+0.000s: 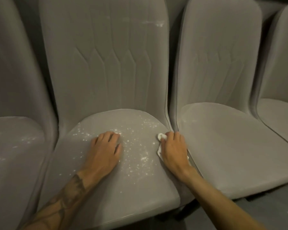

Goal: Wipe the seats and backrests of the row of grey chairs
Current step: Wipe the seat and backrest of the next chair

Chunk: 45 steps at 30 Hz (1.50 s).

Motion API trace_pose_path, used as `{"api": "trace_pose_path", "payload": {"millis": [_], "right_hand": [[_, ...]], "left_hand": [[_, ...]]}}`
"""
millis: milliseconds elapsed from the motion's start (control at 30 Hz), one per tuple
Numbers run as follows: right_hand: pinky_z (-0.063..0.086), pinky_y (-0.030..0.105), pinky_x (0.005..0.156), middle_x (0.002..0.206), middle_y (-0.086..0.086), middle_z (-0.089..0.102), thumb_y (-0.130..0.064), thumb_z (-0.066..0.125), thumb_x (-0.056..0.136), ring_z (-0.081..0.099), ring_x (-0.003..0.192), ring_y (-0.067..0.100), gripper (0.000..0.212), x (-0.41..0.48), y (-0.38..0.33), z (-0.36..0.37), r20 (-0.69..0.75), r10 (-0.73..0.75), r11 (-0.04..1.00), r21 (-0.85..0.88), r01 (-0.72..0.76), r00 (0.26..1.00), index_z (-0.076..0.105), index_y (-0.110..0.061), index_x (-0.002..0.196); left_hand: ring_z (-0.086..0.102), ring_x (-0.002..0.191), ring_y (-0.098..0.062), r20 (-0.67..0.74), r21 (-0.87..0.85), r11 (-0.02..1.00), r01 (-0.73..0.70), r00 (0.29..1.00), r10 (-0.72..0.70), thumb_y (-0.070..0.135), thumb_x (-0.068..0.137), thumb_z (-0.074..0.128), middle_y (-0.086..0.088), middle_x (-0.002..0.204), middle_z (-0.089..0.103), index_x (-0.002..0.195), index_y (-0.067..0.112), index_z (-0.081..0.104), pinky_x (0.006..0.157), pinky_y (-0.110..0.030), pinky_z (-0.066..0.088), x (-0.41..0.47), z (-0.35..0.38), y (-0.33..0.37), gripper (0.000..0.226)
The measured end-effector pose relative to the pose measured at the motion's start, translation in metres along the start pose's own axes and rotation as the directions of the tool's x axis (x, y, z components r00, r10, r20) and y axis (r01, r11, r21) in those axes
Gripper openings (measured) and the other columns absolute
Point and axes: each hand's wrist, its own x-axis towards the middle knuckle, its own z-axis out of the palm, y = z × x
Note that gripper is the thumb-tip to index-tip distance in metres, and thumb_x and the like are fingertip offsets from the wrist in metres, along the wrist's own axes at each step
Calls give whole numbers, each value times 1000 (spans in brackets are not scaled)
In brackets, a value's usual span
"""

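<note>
grey seat bears flat left hand; right hand clutches cloth.

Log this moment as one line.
left hand flat on middle seat | right hand holds white cloth at right edge | white specks across seat

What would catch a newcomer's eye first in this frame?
Scattered white specks cover the middle chair's seat, between the two hands. The left hand lies flat on it; the right hand grips a white cloth at its right edge. A white smear marks the backrest's upper right.
</note>
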Motion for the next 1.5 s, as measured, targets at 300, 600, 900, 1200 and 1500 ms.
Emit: {"api": "trace_pose_path", "payload": {"millis": [300,600,900,1200,1500], "right_hand": [[34,35,77,108,7,56,-28,40,97,48,92,26,26,78,-38,42,-60,-271,962,11,272,961,55,-14,113],[39,41,77,105,15,57,-20,49,100,51,90,33,21,105,-55,43,-81,-215,972,83,222,973,58,-5,110],[38,49,87,123,22,52,-21,44,101,49,106,40,29,116,-47,37,-26,-104,995,12,104,994,51,-2,122],[38,39,92,121,10,54,-28,41,104,47,102,29,28,88,-57,39,5,-287,956,63,286,958,52,-10,123],[36,42,92,118,16,56,-24,46,101,49,106,36,27,99,-105,50,16,-367,930,25,367,930,58,-9,121]], "left_hand": [[49,138,-28,-9,136,965,223,975,-224,37,111,42,-6,150,54,144,15,57,117,-43,32,-10,-23,-52,42],[53,129,-32,27,162,943,291,954,-299,50,102,29,-8,142,57,139,14,56,111,-48,38,-17,-60,-82,58],[47,138,-24,55,218,971,98,992,-112,58,102,22,-2,149,54,142,16,57,117,-43,32,-24,-67,-135,67],[51,135,-26,-19,135,989,67,998,-65,50,106,23,-4,149,54,139,14,60,115,-49,35,-29,-50,-148,61],[50,135,-29,-85,106,993,48,996,-39,47,105,26,-7,148,55,135,13,60,117,-50,33,-30,-40,-155,57]]}}
